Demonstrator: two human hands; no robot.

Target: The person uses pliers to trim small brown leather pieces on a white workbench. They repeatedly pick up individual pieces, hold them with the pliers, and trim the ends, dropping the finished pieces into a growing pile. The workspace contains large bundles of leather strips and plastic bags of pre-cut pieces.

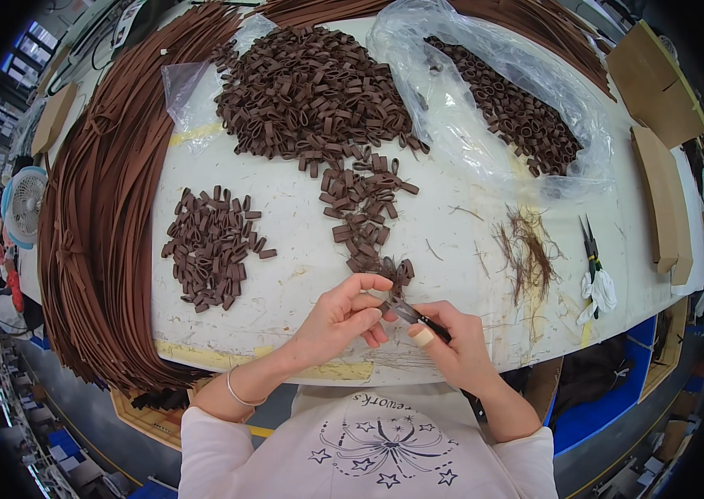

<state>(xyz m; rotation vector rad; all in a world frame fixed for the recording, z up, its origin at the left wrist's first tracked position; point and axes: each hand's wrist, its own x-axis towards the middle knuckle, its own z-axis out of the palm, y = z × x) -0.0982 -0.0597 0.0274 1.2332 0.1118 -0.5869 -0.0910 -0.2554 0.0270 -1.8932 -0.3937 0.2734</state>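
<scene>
My left hand [342, 318] pinches a small brown leather loop [391, 293] between thumb and fingers at the near edge of the white table [443, 224]. My right hand [452, 345] grips small black snips [413, 314] whose blades touch that loop. A strip of tape wraps one right finger. Just beyond my hands, a trail of brown loops [360, 208] runs back to a big heap [310, 83].
A smaller pile of loops [212, 245] lies to the left. Long brown leather strips [94, 208] hang over the table's left side. A clear bag [493, 108] holds more loops. Brown thread trimmings [527, 249] and spare scissors [592, 258] lie right. Cardboard pieces [660, 166] sit far right.
</scene>
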